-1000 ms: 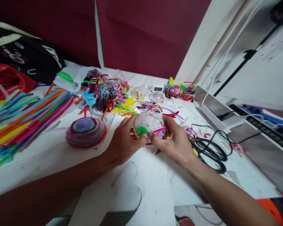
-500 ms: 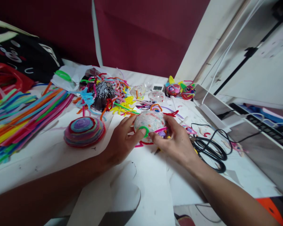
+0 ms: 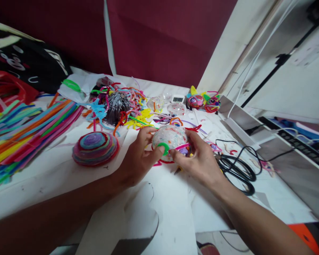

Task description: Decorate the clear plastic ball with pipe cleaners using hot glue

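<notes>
Between my two hands, above the white paper, is a speckled whitish dome [image 3: 170,136] with a red rim along its lower edge. My left hand [image 3: 140,156] grips its left side, the thumb pressing on a green coiled disc [image 3: 163,148] at the front of the dome. On the right side my right hand [image 3: 200,156] is closed around it, thumb and fingertips near a pink pipe-cleaner strip [image 3: 182,146]. Purple coils show under that strip. The far side of the dome and some fingertips are hidden.
A coiled multicoloured pipe-cleaner dome [image 3: 95,148] sits left of my hands. Bundled pipe cleaners [image 3: 42,131] lie further left. Black-handled scissors [image 3: 238,170] and a black cable are on the right, near a grey tray [image 3: 255,145]. Clear domes [image 3: 176,108] and a small digital display [image 3: 177,99] stand behind.
The speckled dome has shifted very slightly to the right between my hands. Both hands keep their hold on it, and the left thumb stays on the green disc.
</notes>
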Demonstrator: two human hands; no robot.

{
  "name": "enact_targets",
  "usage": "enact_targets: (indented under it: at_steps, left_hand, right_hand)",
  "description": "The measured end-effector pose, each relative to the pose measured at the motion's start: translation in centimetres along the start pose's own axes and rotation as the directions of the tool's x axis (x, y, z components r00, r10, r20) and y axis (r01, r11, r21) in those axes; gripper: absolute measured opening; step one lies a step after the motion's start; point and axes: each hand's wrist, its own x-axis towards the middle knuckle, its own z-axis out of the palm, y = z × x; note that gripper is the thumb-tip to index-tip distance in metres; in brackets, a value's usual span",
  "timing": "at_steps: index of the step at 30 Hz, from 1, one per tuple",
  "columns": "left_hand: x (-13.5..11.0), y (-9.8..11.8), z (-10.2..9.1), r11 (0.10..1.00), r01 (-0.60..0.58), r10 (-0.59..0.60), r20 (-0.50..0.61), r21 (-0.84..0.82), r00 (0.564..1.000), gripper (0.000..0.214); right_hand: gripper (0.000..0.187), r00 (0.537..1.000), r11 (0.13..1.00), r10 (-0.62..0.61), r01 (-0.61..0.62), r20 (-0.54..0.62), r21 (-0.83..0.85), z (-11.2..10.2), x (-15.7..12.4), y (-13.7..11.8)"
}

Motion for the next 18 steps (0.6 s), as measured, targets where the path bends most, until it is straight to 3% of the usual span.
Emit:
enact_targets:
  at_steps: [7,14,18]
  left_hand:
    - [0.2,-0.3,-0.3,0.998,-0.015,0.018,0.066,-0.055,0.998,0.032]
    - [0.0,1.1,-0.4,0.997,-0.059,0.060,0.025,-0.046,0.998,0.032]
    - [0.2,1.9,-0.4,0.995,-0.085,0.088,0.067,-0.045,0.994,0.035]
  right_hand:
    - [0.060,1.000,0.999,-0.008,0.008,-0.002,0.031,-0.2,0.3,0.6]
    - [0.059,0.997,0.958,-0.071,0.066,0.007,0.278,-0.7,0.9,0.8]
    - [0.055,0.995,0.901,-0.092,0.098,-0.036,0.422,-1.3,1.0,0.6]
